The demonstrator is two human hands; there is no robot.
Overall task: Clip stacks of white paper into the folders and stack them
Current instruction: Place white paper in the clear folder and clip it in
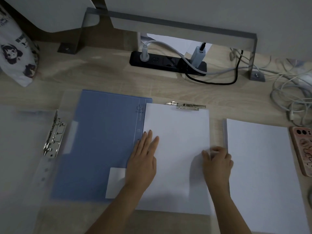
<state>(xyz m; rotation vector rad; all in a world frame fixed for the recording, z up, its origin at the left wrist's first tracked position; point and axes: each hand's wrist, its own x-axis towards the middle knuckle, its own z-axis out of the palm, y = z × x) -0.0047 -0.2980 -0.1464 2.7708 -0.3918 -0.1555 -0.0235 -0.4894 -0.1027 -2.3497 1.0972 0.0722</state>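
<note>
Head view shows the thin white paper stack [177, 157] lying in the open blue plastic folder [101, 141], under its metal clip [185, 105] at twelve o'clock. Left hand [143, 159] presses flat, open; right hand [217, 162] pinches the three o'clock edge. Light, floppy, slippery sheets: best held by edges.

Power strip [168, 62], tangled cables [290, 98], phone [302, 149], printed bag [16, 53]

- Bare light-wood counter [104, 76] lies open between the blue plastic folder [101, 141] and the black power strip [167, 62].
- Tangled white cables [292, 98] crowd the far right corner.
</note>
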